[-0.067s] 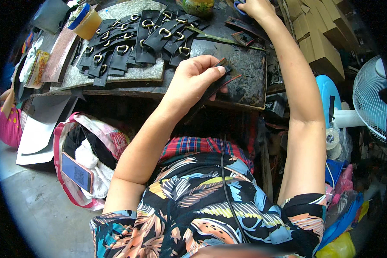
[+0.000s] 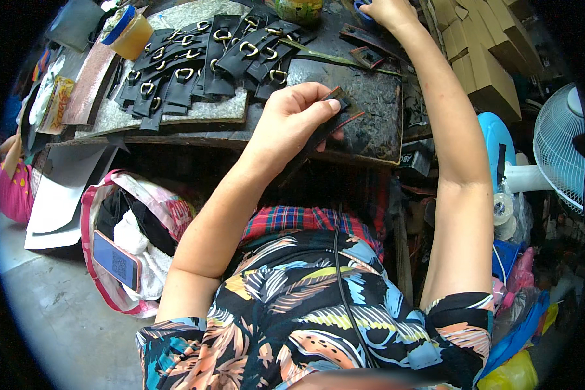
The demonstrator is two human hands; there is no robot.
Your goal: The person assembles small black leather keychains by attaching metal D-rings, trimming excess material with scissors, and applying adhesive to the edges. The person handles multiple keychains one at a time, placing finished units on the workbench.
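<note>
Dark tabletop: one buckled black strap pile toward left edge. Left hand pinches at least one dark strip near front right corner. Right hand touches one blue loop, far side; grip unclear.

Black straps at far left look like smooth leather with a faint sheen, their rings shiny metal. The pale slab beneath is rough and speckled. The tabletop is scuffed, dark and patchily glossy. Right, the cardboard is matt, the fan smooth white plastic. Near left, fluffy white cloth adjoins a glossy phone screen.
</note>
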